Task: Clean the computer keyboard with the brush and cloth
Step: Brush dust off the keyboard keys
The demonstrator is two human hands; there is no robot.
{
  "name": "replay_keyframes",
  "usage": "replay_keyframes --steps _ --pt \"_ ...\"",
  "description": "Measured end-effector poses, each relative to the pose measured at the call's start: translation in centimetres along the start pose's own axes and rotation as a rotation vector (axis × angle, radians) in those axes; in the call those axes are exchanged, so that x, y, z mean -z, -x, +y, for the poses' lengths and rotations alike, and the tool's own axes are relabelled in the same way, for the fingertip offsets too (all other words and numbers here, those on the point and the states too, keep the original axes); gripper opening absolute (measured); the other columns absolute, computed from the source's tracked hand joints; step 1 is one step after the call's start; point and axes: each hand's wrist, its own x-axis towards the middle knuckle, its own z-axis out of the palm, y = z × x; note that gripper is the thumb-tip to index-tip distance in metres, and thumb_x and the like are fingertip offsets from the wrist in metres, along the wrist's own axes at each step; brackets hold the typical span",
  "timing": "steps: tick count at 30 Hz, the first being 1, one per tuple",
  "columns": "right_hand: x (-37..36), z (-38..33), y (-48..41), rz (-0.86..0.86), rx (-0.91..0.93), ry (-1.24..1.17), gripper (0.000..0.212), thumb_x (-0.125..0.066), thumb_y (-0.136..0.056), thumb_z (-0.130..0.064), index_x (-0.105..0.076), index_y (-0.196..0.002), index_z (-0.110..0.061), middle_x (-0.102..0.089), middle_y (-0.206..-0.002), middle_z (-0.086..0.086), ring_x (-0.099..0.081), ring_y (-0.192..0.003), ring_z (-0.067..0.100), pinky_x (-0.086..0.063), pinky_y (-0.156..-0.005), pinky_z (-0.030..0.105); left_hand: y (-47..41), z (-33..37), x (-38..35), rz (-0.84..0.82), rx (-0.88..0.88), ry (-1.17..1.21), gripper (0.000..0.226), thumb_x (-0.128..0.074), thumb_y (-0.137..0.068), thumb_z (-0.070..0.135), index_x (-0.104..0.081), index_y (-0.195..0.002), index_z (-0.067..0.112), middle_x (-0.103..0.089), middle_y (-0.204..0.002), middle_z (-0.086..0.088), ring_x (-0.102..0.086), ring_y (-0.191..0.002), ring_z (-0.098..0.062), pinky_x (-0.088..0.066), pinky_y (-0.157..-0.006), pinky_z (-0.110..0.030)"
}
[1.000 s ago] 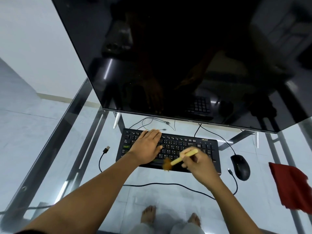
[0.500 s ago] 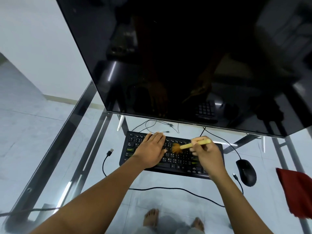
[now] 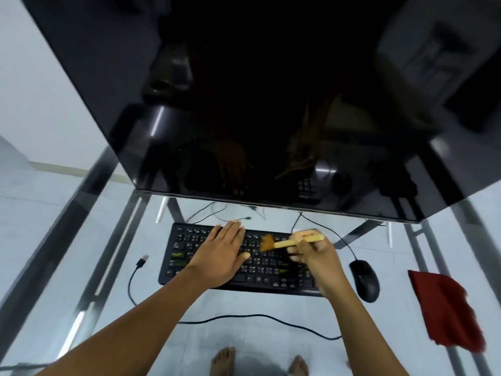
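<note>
**Keyboard brushing, upper rows**

Keyboard (image 3: pixel 271 270) on glass table (image 3: pixel 162 308). Left grip (image 3: pixel 219 256) flat, fingers straight, pinning keys. Right grip (image 3: pixel 317 256) curled round brush (image 3: pixel 287 243), bristles at top-centre keys. Red cloth (image 3: pixel 447 313) aside, right. Risk: hard strokes popping keycaps.

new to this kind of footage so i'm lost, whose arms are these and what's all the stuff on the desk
No machine here: the arms belong to the person wearing the camera, which sits on their head and looks down. The left hand lies flat on a black keyboard. The right hand grips a small brush by its pale handle, bristles at the upper keys. The keyboard sits on a glass table, so bare feet show through below. Right of it lie a black mouse and a red cloth. The big dark slab above is a monitor.
</note>
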Motion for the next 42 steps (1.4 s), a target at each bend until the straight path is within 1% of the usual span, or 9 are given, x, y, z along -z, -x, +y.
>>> replay_keyframes --steps 4,7,11,15,18,30,34,38,42 --pt "1.7 0.0 -0.3 0.233 0.083 0.158 0.008 -0.053 -0.097 -0.022 -0.059 -0.092 -0.019 -0.071 -0.078 -0.002 -0.069 -0.073 0.016 -0.054 -0.068 0.03 -1.2 2.1 0.2 -0.048 -0.065 0.042 0.087 -0.017 -0.091 0.07 -0.005 -0.154 0.011 0.005 -0.162 -0.01 0.011 -0.148 -0.024 0.006 -0.12 -0.04" --pt "2.1 -0.1 -0.3 0.034 0.11 0.142 0.012 -0.05 -0.099 -0.017 -0.059 -0.093 -0.014 -0.074 -0.092 0.005 -0.07 -0.075 0.016 -0.058 -0.071 0.034 -2.0 3.5 0.0 -0.113 -0.113 0.045 0.107 -0.022 -0.079 0.084 0.005 -0.153 0.012 0.019 -0.159 -0.01 0.023 -0.145 -0.023 0.009 -0.119 -0.042" --pt "2.5 0.0 0.0 0.188 0.148 0.214 0.013 -0.051 -0.096 -0.01 -0.056 -0.086 -0.018 -0.069 -0.077 -0.023 -0.063 -0.071 -0.003 -0.046 -0.067 0.012 -2.1 4.5 -0.2 -0.159 -0.17 0.029 0.112 -0.018 -0.073 0.086 0.013 -0.151 0.012 0.029 -0.155 -0.004 0.029 -0.142 -0.017 0.015 -0.117 -0.041" --pt "3.3 0.4 0.0 -0.001 0.093 0.18 0.01 -0.057 -0.093 -0.01 -0.062 -0.086 -0.015 -0.075 -0.076 -0.004 -0.07 -0.073 0.014 -0.059 -0.075 0.033 -1.8 4.4 -1.5 -0.007 -0.217 -0.043 0.093 -0.019 -0.089 0.076 -0.015 -0.153 0.01 0.0 -0.162 -0.006 0.008 -0.148 -0.017 -0.006 -0.121 -0.048" --pt "4.2 0.6 -0.1 0.219 0.115 0.214 0.025 -0.055 -0.09 -0.004 -0.059 -0.078 -0.026 -0.071 -0.073 -0.014 -0.067 -0.072 0.006 -0.052 -0.072 0.016 -1.6 4.4 -2.3 -0.013 -0.224 -0.064 0.088 -0.019 -0.091 0.074 -0.028 -0.15 0.009 -0.019 -0.159 -0.008 -0.005 -0.147 -0.018 -0.01 -0.113 -0.046" --pt "6.0 2.5 0.3 0.102 0.017 0.056 0.004 -0.062 -0.093 -0.016 -0.064 -0.091 -0.013 -0.073 -0.076 0.002 -0.071 -0.077 0.02 -0.056 -0.069 0.02 -1.3 4.2 -2.3 0.021 -0.237 -0.075 0.081 -0.019 -0.096 0.068 -0.022 -0.151 0.009 -0.015 -0.16 -0.009 -0.009 -0.148 -0.023 -0.022 -0.117 -0.05" --pt "6.4 2.2 -0.4 0.327 0.068 0.109 0.009 -0.06 -0.093 -0.018 -0.062 -0.085 -0.023 -0.071 -0.081 0.004 -0.069 -0.075 0.02 -0.055 -0.07 0.028 -1.3 4.2 -2.0 -0.003 -0.241 -0.071 0.081 -0.018 -0.095 0.069 -0.016 -0.152 0.011 -0.008 -0.161 -0.008 -0.004 -0.149 -0.023 -0.021 -0.117 -0.05" --pt "5.6 1.5 -0.6 0.014 0.022 0.213 0.012 -0.056 -0.094 -0.013 -0.063 -0.084 -0.017 -0.073 -0.082 0.003 -0.068 -0.072 0.018 -0.056 -0.071 0.028 -1.3 4.3 -2.3 -0.004 -0.244 -0.069 0.088 -0.016 -0.092 0.073 -0.013 -0.153 0.01 -0.002 -0.161 -0.008 0.009 -0.148 -0.018 -0.003 -0.119 -0.047" --pt "5.9 1.4 -0.7 0.283 0.095 0.236 0.013 -0.054 -0.093 -0.013 -0.06 -0.084 -0.02 -0.072 -0.076 -0.004 -0.066 -0.07 0.014 -0.051 -0.068 0.021 -1.3 4.5 -2.3 -0.025 -0.241 -0.076 0.092 -0.015 -0.09 0.076 -0.016 -0.152 0.008 -0.005 -0.161 -0.009 0.008 -0.147 -0.018 0.001 -0.114 -0.045"
